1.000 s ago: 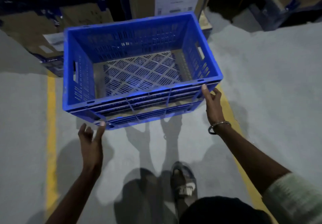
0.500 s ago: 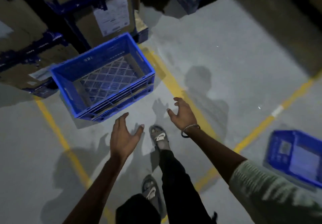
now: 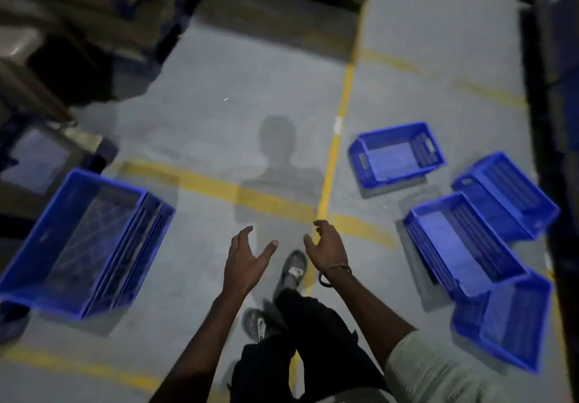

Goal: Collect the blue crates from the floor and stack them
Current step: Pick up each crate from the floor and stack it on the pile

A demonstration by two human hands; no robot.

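Note:
A large blue crate (image 3: 84, 243) stands upright on the grey floor at the left. Several more blue crates lie scattered on the right: one upright (image 3: 396, 155), one further right (image 3: 507, 192), one tipped toward me (image 3: 460, 243) and one at the lower right (image 3: 507, 321). My left hand (image 3: 246, 261) and my right hand (image 3: 329, 246) hover over the floor in the middle, both with fingers spread and holding nothing. Neither hand touches a crate.
Yellow floor lines (image 3: 335, 149) cross the aisle. Cardboard boxes on dark racking (image 3: 78, 26) fill the upper left, and a dark rack edge (image 3: 545, 120) runs down the right. My feet in sandals (image 3: 293, 272) stand below my hands.
My hands let go of the crate, which now sits on the floor at the left. The view swung to the right, bringing the scattered crates into sight.

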